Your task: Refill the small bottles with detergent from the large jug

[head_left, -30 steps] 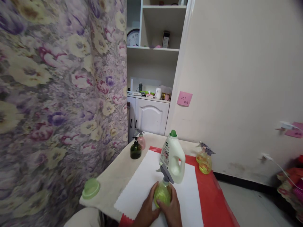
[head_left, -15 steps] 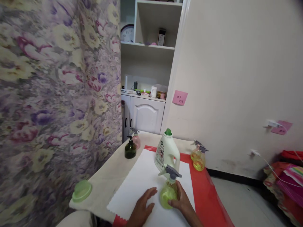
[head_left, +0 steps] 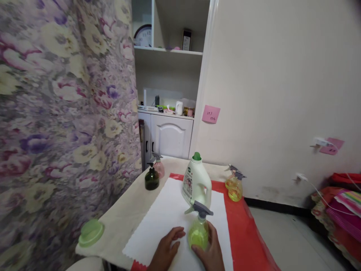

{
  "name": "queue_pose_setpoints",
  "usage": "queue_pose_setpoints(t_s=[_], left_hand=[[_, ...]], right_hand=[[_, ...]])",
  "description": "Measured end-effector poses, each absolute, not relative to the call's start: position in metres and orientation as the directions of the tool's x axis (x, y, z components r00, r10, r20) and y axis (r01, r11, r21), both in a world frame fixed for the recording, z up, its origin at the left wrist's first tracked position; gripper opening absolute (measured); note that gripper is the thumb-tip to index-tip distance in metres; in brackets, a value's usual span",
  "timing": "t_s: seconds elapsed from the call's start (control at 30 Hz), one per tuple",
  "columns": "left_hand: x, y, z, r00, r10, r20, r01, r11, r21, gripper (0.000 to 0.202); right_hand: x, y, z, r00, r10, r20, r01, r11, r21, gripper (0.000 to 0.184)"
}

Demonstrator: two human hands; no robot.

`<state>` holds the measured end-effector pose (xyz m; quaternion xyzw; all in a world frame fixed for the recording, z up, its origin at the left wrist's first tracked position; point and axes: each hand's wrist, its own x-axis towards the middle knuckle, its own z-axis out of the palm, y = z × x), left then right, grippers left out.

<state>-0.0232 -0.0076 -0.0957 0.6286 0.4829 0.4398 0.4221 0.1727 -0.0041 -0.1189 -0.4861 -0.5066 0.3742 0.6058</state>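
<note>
Curtain [head_left: 56, 113] with purple and yellow flowers fills the far left, and below it a green lid [head_left: 91, 232] lies at the near left corner of the table [head_left: 132, 214]. Moving right, a dark green pump bottle [head_left: 152, 179] stands just in front of a pink spray bottle [head_left: 159, 166] near the table's far edge. Next comes the left hand [head_left: 166, 250], resting flat on the white cloth [head_left: 169, 210], fingers spread and holding nothing, just beside the green spray bottle [head_left: 199, 229]. That bottle stands upright on the cloth, near the front edge, its grey trigger pointing left. Behind it stands a white detergent jug [head_left: 196, 184] with a green cap. The right hand [head_left: 210, 252] wraps the spray bottle's lower body, fingers curled around it. Farther right, two yellow spray bottles [head_left: 234, 184] stand on the red mat [head_left: 245, 241].
</note>
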Motion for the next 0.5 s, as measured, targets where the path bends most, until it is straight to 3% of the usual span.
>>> queue_pose_setpoints(t_s=[0.2, 0.4, 0.5], left_hand=[[-0.024, -0.006, -0.097, 0.141, 0.984, 0.11, 0.236, -0.141, 0.961, 0.038], [-0.03, 0.003, -0.108, 0.159, 0.98, 0.12, 0.229, -0.155, 0.961, 0.038], [-0.032, 0.006, -0.111, 0.161, 0.981, 0.105, 0.222, -0.14, 0.965, 0.041]], right_hand=[[0.165, -0.001, -0.116, 0.271, 0.934, 0.234, 0.184, 0.188, -0.965, 0.076], [0.171, 0.002, -0.111, 0.254, 0.935, 0.249, 0.18, 0.207, -0.962, 0.073], [0.182, 0.004, -0.108, 0.331, 0.905, 0.267, 0.154, 0.227, -0.962, 0.071]])
